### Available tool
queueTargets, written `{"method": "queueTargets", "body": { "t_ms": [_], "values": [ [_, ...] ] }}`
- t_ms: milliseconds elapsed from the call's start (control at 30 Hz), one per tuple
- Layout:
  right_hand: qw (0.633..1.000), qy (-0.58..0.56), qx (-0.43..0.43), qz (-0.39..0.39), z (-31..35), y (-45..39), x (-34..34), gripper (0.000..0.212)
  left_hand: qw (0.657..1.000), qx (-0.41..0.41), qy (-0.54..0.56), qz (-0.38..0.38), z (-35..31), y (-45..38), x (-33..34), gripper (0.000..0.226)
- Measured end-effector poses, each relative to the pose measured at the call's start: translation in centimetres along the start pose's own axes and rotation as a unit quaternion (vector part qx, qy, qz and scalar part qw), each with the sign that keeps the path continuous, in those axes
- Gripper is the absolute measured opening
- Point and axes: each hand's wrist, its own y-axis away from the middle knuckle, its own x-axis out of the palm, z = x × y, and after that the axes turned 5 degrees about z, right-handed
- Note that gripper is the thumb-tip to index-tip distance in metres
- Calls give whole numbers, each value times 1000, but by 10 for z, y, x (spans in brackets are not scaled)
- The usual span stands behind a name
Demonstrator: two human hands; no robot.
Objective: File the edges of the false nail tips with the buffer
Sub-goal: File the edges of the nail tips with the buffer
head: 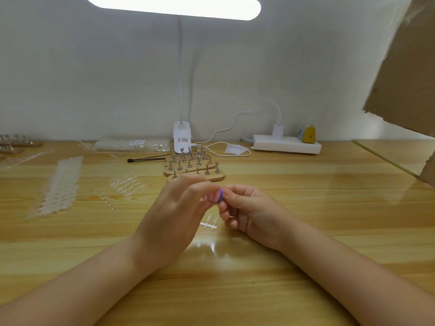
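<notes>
**Filing in hand above the table**

Head view: filing is judged to be under way. The buffer (220,196), pink and purple, is pinched in the curled fingers of the right hand (247,211). The left hand (179,208) is blurred; a nail tip is presumably held against the buffer, but this cannot be told. Next, steady strokes along the edge are called for. Spare nail tips (210,222) lie beneath.

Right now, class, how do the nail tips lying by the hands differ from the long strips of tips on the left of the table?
The nail tips are a short piece of two on a sprue; the strips hold many in long rows. The nail tips lie between the hands, just beneath the buffer; the strips lie far left, out of the way. Both are clear plastic, flat on the table.
</notes>
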Motion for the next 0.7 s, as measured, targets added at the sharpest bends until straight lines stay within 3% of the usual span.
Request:
{"method": "queueTargets", "body": {
  "t_ms": [167,333,467,600,700],
  "values": [
    [1000,1,-2,-9,1,1,1,19,998,-46,-34,20,4,0,0,23],
    [1000,27,-2,-8,0,2,2,13,1000,2,22,9,0,-1,1,22],
    [999,51,-1,2,2,3,3,15,997,-59,1,43,8,2,2,32],
    [999,51,-8,-7,1,3,3,15,999,-31,33,-10,3,0,0,27],
    [999,39,-9,-11,2,3,3,15,1000,-15,22,14,-1,0,1,25]
  ]
}}
